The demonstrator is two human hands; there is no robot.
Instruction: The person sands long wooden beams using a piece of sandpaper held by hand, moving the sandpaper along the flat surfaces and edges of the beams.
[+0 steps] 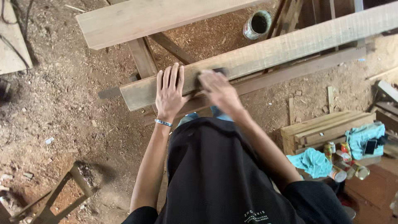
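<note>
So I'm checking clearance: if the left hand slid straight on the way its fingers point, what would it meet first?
Probably the second pale wooden plank beyond; the left hand lies flat on the long rough-sawn wooden plank, though depth is unclear.

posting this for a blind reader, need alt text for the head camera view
Seen from above, a person presses the left hand flat on a long wooden plank while the blurred right hand rubs a dark pad along it. Sawdust covers the floor; cans and teal cloths lie at right.
</note>
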